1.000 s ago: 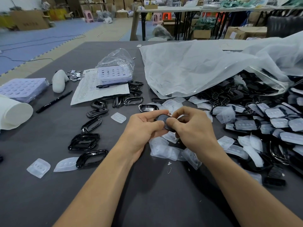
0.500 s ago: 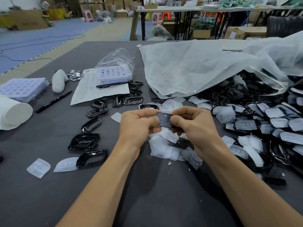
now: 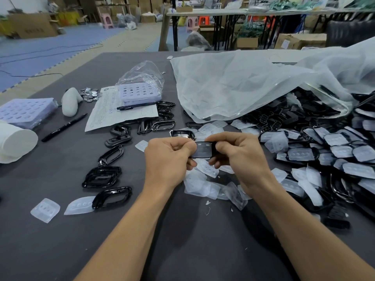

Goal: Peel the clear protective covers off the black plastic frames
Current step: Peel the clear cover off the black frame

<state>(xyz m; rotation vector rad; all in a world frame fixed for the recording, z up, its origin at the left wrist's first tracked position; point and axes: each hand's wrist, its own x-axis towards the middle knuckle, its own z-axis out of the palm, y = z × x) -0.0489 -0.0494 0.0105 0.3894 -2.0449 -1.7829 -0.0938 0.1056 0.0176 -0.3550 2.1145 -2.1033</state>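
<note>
Above the middle of the dark table [image 3: 182, 250], my left hand [image 3: 168, 159] and my right hand [image 3: 241, 157] pinch the two ends of one black plastic frame [image 3: 204, 150] with a clear cover on it. The frame faces up and slightly toward me. Loose clear covers [image 3: 203, 181] lie in a heap right under my hands. Bare black frames [image 3: 103, 176] lie scattered to the left. A big pile of covered frames [image 3: 334, 155] spreads across the right side.
A large clear plastic bag [image 3: 253, 86] lies at the back right over more black frames. At the left are a white paper cup [image 3: 14, 142], lilac trays [image 3: 24, 111], a black pen [image 3: 65, 126], a paper sheet [image 3: 113, 112] and a white foam piece [image 3: 70, 101].
Both hands have lifted the frame slightly and turned it, so more of its covered face shows between the fingers. The hands have drawn a little apart.
</note>
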